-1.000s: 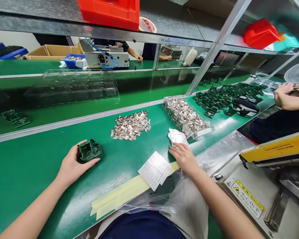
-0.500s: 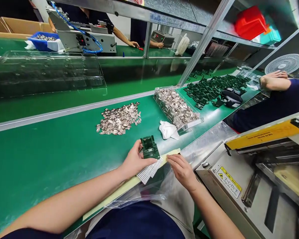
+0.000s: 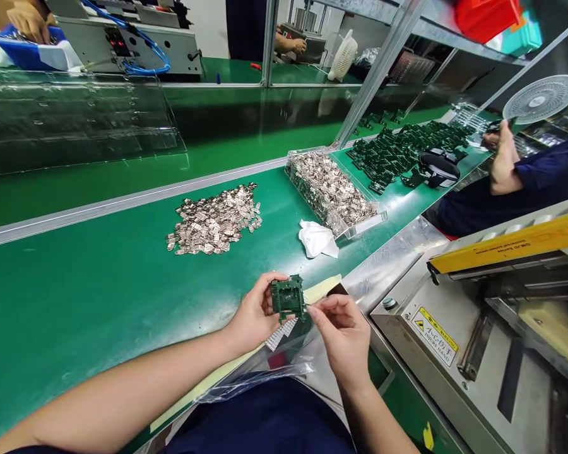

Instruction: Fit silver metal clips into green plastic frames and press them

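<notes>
Head camera: the left hand (image 3: pixel 254 315) grips a squarish dark green circuit-board piece (image 3: pixel 288 296) by its left side, fingers behind and thumb along the lower edge; whether it is one board or several stacked cannot be told. The right hand (image 3: pixel 345 337) is half-curled, its thumb and fingertips together at the piece's right edge; whether they pinch anything there cannot be made out. The piece is held above the near edge of the glossy green worktop (image 3: pixel 99 296), over a silver sheet divided into small cells (image 3: pixel 279 336), mostly hidden, and a pale yellow tape strip (image 3: pixel 324 289).

Beyond the hands, a crumpled white tissue (image 3: pixel 317 239) lies just beside a clear rectangular plastic box (image 3: pixel 366 224) filled with small silver metal pieces (image 3: pixel 334 186). To its left, a loose heap of similar metal pieces (image 3: pixel 213 221) lies directly on the worktop. Farther right are a spread of dark green circuit boards (image 3: pixel 402 151) and a rounded black case (image 3: pixel 439 169). A co-worker's dark blue sleeve (image 3: pixel 553 167) shows at the right, near a round white fan (image 3: pixel 539 99).
</notes>
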Action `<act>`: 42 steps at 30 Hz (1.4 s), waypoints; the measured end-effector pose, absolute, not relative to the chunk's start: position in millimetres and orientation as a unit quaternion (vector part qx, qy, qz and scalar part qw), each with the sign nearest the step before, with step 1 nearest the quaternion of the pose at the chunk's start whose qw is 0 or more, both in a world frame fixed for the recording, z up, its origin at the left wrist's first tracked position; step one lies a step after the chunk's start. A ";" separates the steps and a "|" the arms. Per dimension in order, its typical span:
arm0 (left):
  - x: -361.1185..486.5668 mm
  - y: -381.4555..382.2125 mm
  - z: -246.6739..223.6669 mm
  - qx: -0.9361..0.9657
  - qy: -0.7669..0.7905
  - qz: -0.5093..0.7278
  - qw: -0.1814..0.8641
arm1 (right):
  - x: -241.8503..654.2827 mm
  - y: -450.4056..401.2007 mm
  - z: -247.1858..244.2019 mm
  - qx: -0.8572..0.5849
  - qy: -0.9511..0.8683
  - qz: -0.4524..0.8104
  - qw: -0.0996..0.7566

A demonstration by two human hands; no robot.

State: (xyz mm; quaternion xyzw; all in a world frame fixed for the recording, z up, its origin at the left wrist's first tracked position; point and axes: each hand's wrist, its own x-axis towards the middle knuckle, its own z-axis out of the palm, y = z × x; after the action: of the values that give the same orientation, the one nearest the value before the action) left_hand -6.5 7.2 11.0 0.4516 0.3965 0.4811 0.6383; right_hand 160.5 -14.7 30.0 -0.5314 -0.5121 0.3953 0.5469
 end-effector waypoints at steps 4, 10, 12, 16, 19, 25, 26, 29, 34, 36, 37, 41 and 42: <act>-7.3 4.1 10.6 0.456 0.375 0.488 0.643 | 142.5 -13.8 31.9 -0.529 -0.500 0.429 0.535; -10.8 2.3 6.5 0.501 0.356 0.482 0.624 | 135.6 -12.3 30.0 -0.547 -0.507 0.412 0.523; -12.0 2.1 4.5 0.516 0.360 0.472 0.617 | 134.6 -12.4 29.6 -0.554 -0.510 0.403 0.520; -13.5 2.2 0.9 0.548 0.381 0.456 0.589 | 133.6 -12.8 27.6 -0.558 -0.506 0.405 0.518; -13.0 0.9 -0.5 0.563 0.398 0.462 0.558 | 133.5 -13.9 25.9 -0.556 -0.512 0.411 0.510; -10.1 -4.3 0.3 0.550 0.431 0.472 0.537 | 134.4 -18.7 25.1 -0.545 -0.500 0.417 0.528; -9.8 -5.0 0.6 0.547 0.435 0.471 0.538 | 134.6 -19.0 25.2 -0.542 -0.490 0.434 0.527; -9.0 -6.8 1.7 0.536 0.442 0.463 0.550 | 134.6 -18.2 25.4 -0.533 -0.455 0.484 0.523; -6.4 -9.8 6.9 0.512 0.449 0.463 0.567 | 133.5 -15.6 26.4 -0.521 -0.423 0.512 0.537; -5.3 -11.7 9.7 0.505 0.443 0.467 0.575 | 133.0 -16.8 27.5 -0.520 -0.410 0.515 0.545; -4.7 -12.8 11.1 0.504 0.441 0.470 0.576 | 132.7 -18.0 28.0 -0.519 -0.403 0.518 0.548; -2.2 -17.6 16.4 0.505 0.437 0.472 0.576 | 131.4 -24.7 28.1 -0.510 -0.373 0.534 0.561; -1.4 -18.8 17.5 0.506 0.436 0.470 0.577 | 130.9 -26.5 27.7 -0.507 -0.366 0.539 0.565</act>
State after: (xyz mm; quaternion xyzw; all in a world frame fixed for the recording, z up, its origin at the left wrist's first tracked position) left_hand -1.4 -18.8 17.5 0.5058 0.4356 0.4701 0.5774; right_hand 130.9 -26.5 27.7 -0.5069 -0.3659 0.5390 0.5645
